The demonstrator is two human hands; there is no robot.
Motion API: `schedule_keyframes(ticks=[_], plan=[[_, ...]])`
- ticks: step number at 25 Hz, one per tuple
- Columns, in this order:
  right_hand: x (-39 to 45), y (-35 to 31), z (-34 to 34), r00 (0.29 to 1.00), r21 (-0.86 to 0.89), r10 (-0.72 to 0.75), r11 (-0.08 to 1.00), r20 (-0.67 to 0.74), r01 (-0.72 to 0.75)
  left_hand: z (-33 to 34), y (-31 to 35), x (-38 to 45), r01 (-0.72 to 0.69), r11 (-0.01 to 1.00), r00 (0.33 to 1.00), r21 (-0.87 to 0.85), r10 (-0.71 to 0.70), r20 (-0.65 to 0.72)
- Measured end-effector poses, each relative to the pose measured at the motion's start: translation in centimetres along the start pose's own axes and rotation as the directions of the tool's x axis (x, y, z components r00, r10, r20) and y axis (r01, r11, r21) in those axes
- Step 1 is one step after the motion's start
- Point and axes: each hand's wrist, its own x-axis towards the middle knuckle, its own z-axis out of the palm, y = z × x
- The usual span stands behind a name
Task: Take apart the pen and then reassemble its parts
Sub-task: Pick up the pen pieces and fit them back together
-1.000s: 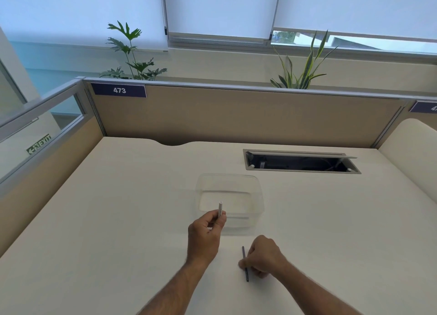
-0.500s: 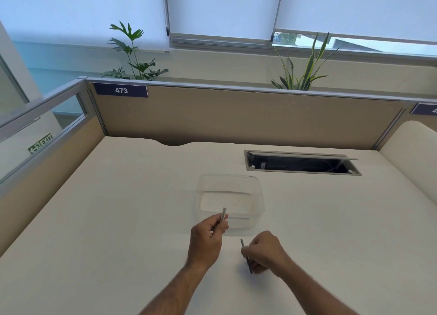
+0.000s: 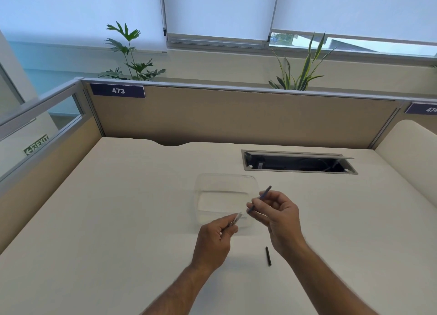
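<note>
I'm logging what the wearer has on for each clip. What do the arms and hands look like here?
Both forearms are bare up to the frame's lower edge: no sleeves show. The left hand and right hand wear no gloves, and no watch, ring or wristband is visible.

1. Two bare forearms are seen rising from the lower edge of the view; no sleeves, cuffs or gloves are worn on the visible parts.
2. The left hand [image 3: 216, 238] is shown uncovered; no ring, watch or band is seen at its wrist.
3. The right hand [image 3: 279, 216] is likewise uncovered; its wrist is bare of any strap.
4. Fine hair is seen along both forearms; the right one is slightly blurred.
</note>
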Motion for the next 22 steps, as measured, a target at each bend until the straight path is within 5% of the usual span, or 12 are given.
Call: schedule_keyframes(ticks=[22], plan=[[-0.6,1.5,0.5,0.990,-0.201,-0.127,0.970,0.065,0.138,-0.2,0.5,-0.1,-0.088,0.995,0.996,0.045,0.087,0.023]])
